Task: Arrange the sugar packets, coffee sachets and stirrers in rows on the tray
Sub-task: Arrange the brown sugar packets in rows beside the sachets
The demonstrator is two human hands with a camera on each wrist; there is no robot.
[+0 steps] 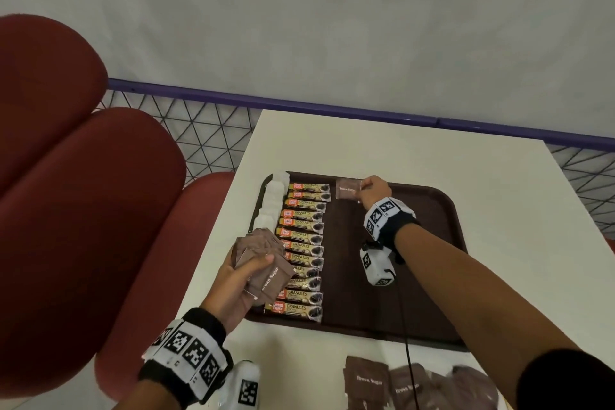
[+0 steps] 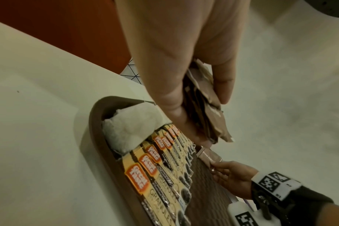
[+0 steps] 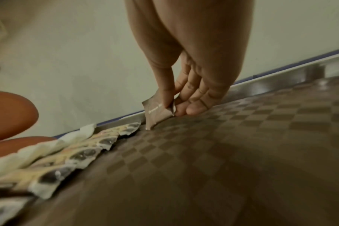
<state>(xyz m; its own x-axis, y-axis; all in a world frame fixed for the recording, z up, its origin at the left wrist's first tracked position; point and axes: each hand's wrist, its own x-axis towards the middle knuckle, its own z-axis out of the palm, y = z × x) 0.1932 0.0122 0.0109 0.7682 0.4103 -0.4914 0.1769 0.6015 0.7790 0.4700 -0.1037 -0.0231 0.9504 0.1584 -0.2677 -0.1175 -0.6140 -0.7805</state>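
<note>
A brown tray (image 1: 432, 276) lies on the white table. Along its left edge runs a row of white packets (image 1: 271, 203), and beside them a column of several coffee sachets (image 1: 304, 250). My right hand (image 1: 374, 191) pinches one brown sugar packet (image 1: 348, 189) at the tray's far end, right of the top sachet; in the right wrist view this packet (image 3: 158, 112) stands tilted with a corner touching the tray floor (image 3: 203, 168). My left hand (image 1: 239, 280) grips a stack of brown sugar packets (image 1: 263, 263) above the tray's left side, also seen as a fanned stack (image 2: 207, 110).
More brown sugar packets (image 1: 409, 383) lie loose on the table in front of the tray. Red cushioned seats (image 1: 83, 193) stand to the left, with a wire mesh barrier and purple rail (image 1: 299, 103) behind the table. The tray's right half (image 1: 426, 226) is bare.
</note>
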